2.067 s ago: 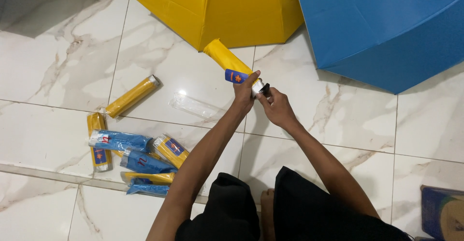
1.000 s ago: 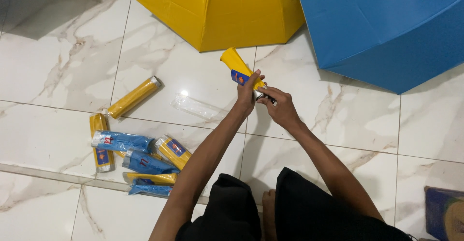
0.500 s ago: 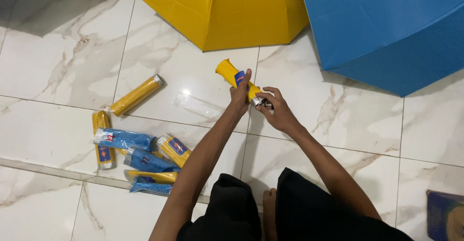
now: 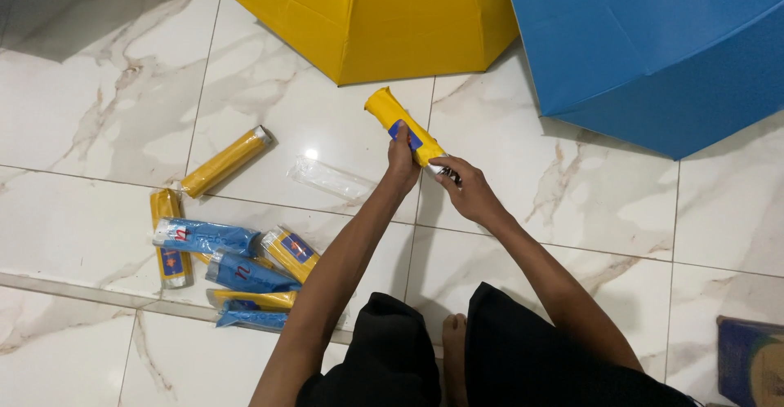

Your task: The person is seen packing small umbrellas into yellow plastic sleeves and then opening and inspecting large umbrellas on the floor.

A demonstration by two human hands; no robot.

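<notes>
Folded yellow umbrella gripped mid-body by L hand, handle end pinched by R hand, held above floor. Pile of wrapped ones done; this one unfinished.

Both forearms are stretched forward; the left hand is clenched, the right hand pinched shut just beside it.

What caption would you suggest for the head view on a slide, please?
Both hands, left hand and right hand, hold a folded yellow umbrella above a marble floor.
</notes>
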